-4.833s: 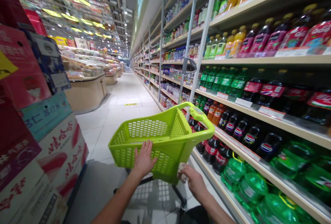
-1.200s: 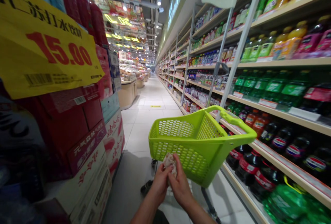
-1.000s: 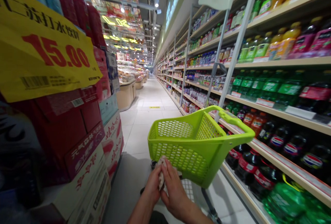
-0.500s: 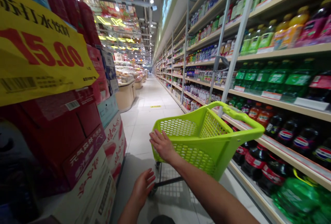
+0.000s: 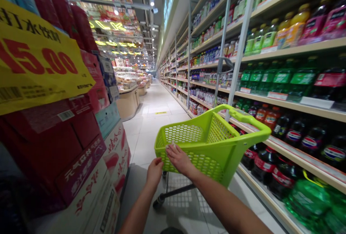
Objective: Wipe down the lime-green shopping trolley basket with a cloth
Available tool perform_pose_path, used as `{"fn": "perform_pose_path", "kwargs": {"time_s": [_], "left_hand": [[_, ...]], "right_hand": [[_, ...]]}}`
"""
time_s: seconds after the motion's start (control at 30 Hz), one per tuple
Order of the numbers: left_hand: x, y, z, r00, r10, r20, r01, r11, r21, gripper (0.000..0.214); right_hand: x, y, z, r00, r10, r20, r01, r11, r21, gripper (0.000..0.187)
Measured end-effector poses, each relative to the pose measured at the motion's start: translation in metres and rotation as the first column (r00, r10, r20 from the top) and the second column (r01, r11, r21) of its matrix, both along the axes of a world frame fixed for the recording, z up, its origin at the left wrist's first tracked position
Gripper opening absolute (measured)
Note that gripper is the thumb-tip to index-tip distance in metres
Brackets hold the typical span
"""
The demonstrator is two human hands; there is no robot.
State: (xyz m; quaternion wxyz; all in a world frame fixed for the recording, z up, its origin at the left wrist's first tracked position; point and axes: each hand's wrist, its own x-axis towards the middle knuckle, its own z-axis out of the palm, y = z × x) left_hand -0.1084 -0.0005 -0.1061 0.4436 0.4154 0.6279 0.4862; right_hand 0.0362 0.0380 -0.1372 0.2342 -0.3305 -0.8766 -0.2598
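Observation:
A lime-green plastic shopping basket [image 5: 216,144] on a wheeled frame stands in the aisle in front of me, its handle toward the drinks shelf. My right hand [image 5: 178,158] lies on the basket's near rim with its fingers stretched out flat. My left hand [image 5: 154,171] is just below and to the left. It is pressed against the basket's lower near corner with its fingers curled, and what is in them is hidden.
Stacked red and white cartons [image 5: 81,147] with a yellow price sign [image 5: 38,64] stand close on my left. Shelves of soft-drink bottles [image 5: 292,136] run along the right. The tiled aisle floor [image 5: 159,108] stretches ahead, with a display counter [image 5: 128,100] at its left.
About a second ago both hands were together around a crumpled whitish cloth. They have since parted. The right hand has settled on the basket's rim and the left has risen to its corner.

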Motion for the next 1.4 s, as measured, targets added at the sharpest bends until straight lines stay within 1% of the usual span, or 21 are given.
{"fn": "perform_pose_path", "kwargs": {"time_s": [0.07,0.13,0.17,0.2,0.3,0.33,0.4,0.5,0.57,0.63,0.7,0.77,0.83,0.9,0.97,1.0,1.1,1.17,1.23,1.33,1.4], "left_hand": [[0.005,-0.002,-0.001,0.999,-0.016,-0.031,0.017,1.000,0.012,0.021],[0.005,-0.004,-0.003,0.998,-0.022,-0.065,0.023,1.000,0.017,0.018],[0.005,-0.004,-0.004,0.996,-0.020,-0.085,0.022,1.000,0.020,0.017],[0.004,-0.004,-0.004,0.994,-0.014,-0.107,0.017,1.000,0.025,0.017],[0.006,0.001,-0.002,0.984,0.002,-0.176,0.007,0.999,0.052,0.020],[0.008,0.003,0.000,0.981,0.000,-0.196,0.014,0.998,0.068,0.022],[0.016,0.005,0.005,0.973,-0.020,-0.228,0.046,0.993,0.111,0.028],[0.028,0.005,0.011,0.962,-0.067,-0.263,0.116,0.978,0.174,0.037],[0.034,0.006,0.015,0.940,-0.108,-0.323,0.180,0.963,0.201,0.043],[0.041,0.006,0.019,0.859,-0.152,-0.490,0.275,0.942,0.191,0.051],[0.049,0.008,0.023,0.687,-0.197,-0.700,0.389,0.913,0.125,0.058],[0.060,0.009,0.028,0.495,-0.236,-0.836,0.479,0.877,0.036,0.063],[0.070,0.009,0.031,0.347,-0.268,-0.899,0.542,0.839,-0.041,0.067],[0.077,0.009,0.032,0.257,-0.292,-0.921,0.569,0.816,-0.099,0.070],[0.080,0.009,0.030,0.225,-0.306,-0.925,0.571,0.810,-0.129,0.072],[0.080,0.009,0.029,0.224,-0.308,-0.925,0.569,0.811,-0.132,0.072],[0.080,0.008,0.025,0.241,-0.295,-0.925,0.564,0.818,-0.113,0.071],[0.081,0.005,0.023,0.243,-0.285,-0.927,0.554,0.825,-0.109,0.071],[0.082,0.002,0.021,0.231,-0.279,-0.932,0.549,0.828,-0.112,0.072],[0.084,-0.004,0.018,0.198,-0.270,-0.942,0.555,0.823,-0.120,0.074],[0.086,-0.008,0.017,0.165,-0.260,-0.951,0.559,0.819,-0.126,0.074]], "right_hand": [[0.010,-0.010,-0.025,0.994,0.019,0.103,-0.010,0.996,-0.093,0.024],[0.017,-0.020,-0.041,0.989,0.052,0.142,-0.033,0.991,-0.132,0.022],[0.019,-0.023,-0.040,0.991,0.059,0.123,-0.044,0.991,-0.123,0.022],[0.021,-0.024,-0.034,0.995,0.053,0.081,-0.045,0.994,-0.095,0.023],[0.025,-0.014,-0.004,0.994,-0.041,-0.100,0.042,0.999,0.012,0.029],[0.027,-0.011,0.002,0.990,-0.063,-0.124,0.067,0.997,0.026,0.030],[0.034,-0.009,-0.002,0.994,-0.066,-0.082,0.067,0.998,0.010,0.030],[0.048,-0.020,-0.029,0.998,-0.008,0.062,0.012,0.998,-0.066,0.023],[0.056,-0.030,-0.035,0.998,0.003,0.068,0.002,0.998,-0.065,0.021],[0.063,-0.033,-0.022,1.000,-0.027,-0.009,0.027,1.000,-0.010,0.024],[0.070,-0.031,-0.003,0.991,-0.084,-0.103,0.088,0.995,0.041,0.029],[0.079,-0.029,0.003,0.985,-0.122,-0.121,0.127,0.991,0.037,0.030],[0.090,-0.032,-0.009,0.991,-0.124,-0.049,0.123,0.992,-0.018,0.027],[0.101,-0.040,-0.029,0.994,-0.106,0.039,0.109,0.991,-0.081,0.021],[0.109,-0.048,-0.038,0.993,-0.101,0.056,0.106,0.991,-0.085,0.020],[0.112,-0.051,-0.035,0.994,-0.104,0.035,0.106,0.993,-0.060,0.022],[0.116,-0.050,-0.011,0.985,-0.148,-0.092,0.152,0.988,0.037,0.028],[0.117,-0.046,-0.003,0.978,-0.169,-0.120,0.176,0.983,0.047,0.030],[0.118,-0.047,-0.012,0.983,-0.168,-0.070,0.169,0.985,0.013,0.028],[0.121,-0.058,-0.035,0.989,-0.138,0.052,0.141,0.988,-0.060,0.022],[0.126,-0.069,-0.033,0.987,-0.152,0.053,0.156,0.984,-0.084,0.023]]}}
